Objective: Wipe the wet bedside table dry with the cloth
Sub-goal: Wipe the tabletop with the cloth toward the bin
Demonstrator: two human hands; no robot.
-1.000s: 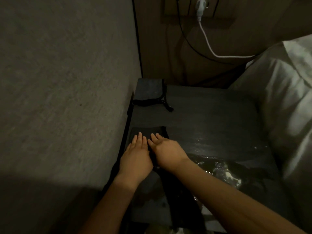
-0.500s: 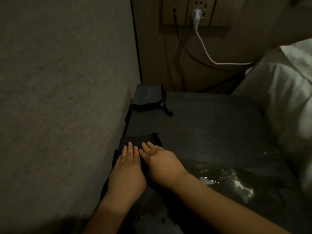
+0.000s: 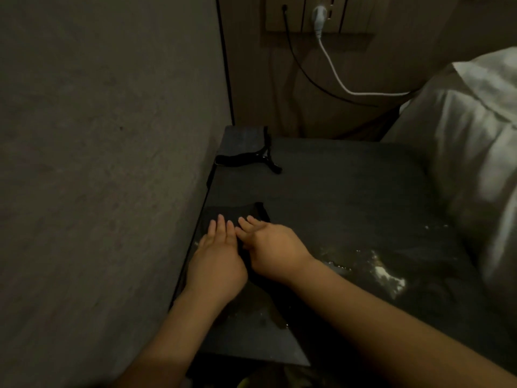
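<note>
The dark bedside table (image 3: 349, 191) fills the middle of the view. A black cloth (image 3: 237, 212) lies flat at its left edge, mostly under my hands. My left hand (image 3: 216, 259) and my right hand (image 3: 272, 250) rest side by side on the cloth, palms down with fingers stretched forward, pressing rather than gripping. A shiny wet patch (image 3: 375, 267) spreads over the table to the right of my right wrist, and more wetness (image 3: 268, 317) shows near the front edge between my forearms.
A grey wall (image 3: 106, 163) runs close along the table's left side. A black strap with a buckle (image 3: 246, 159) lies at the table's back left. White bedding (image 3: 470, 152) borders the right. Behind, a wall socket (image 3: 319, 15) holds a white cable (image 3: 341, 82) and a black one.
The view has shifted, showing more of the socket and wall. Both hands stay flat on the cloth at the table's left edge; any sliding is slight.
</note>
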